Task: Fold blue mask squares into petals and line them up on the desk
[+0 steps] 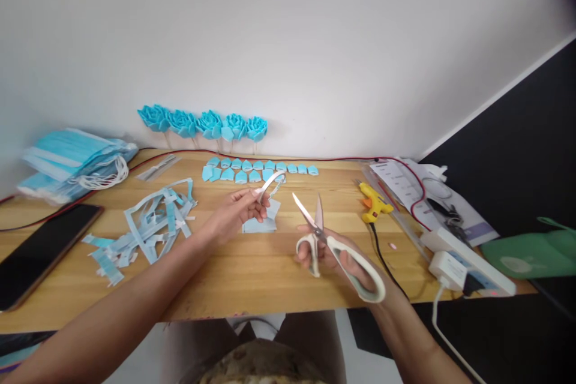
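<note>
- Scissors (318, 232) with white handles were in your right grip (330, 252), its fingers through the loops, over the counter (252, 276); the blades stood apart, tips between eleven and twelve o'clock.
- Your left grip (245, 204) was pinched on a pale, curling strip (270, 179), between ten and eleven o'clock from the scissors.
- Just beyond that grip, flat light-blue pieces (260, 226) lay toward nine o'clock from the scissors.
- Farther off, between ten and eleven, you had two rows of blue petals (242, 177), then five blue flowers (209, 124) near the wall (315, 60).
- Cut scraps (153, 222) lay at nine, a yellow glue gun (375, 207) at two.
</note>
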Tool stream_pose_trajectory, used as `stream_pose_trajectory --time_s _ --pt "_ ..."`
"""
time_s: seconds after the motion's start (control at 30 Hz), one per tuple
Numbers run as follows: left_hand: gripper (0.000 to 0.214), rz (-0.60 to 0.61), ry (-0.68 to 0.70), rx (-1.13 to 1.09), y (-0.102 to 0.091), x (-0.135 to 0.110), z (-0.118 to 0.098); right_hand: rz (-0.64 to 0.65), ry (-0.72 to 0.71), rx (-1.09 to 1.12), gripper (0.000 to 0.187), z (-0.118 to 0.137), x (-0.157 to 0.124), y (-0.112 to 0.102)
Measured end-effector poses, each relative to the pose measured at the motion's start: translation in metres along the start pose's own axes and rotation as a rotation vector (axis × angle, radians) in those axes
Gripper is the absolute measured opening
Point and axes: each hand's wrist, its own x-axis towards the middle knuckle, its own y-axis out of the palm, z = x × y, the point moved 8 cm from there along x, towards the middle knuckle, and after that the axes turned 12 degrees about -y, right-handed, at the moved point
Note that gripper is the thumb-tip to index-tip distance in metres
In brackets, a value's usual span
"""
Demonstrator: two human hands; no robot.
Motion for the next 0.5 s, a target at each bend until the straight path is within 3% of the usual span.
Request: stream_pose_trajectory --time_s 0.3,0.5 --pt "0.036 0.032 0.011 0.009 0.002 0.000 0.001 0.177 0.097 0.018 0.067 -0.009 0.022 0.017" --pt "0.032 0.024 0.059 0.168 0.003 0.000 0.004 0.178 0.082 -0.001 0.064 -0.009 0.034 0.020"
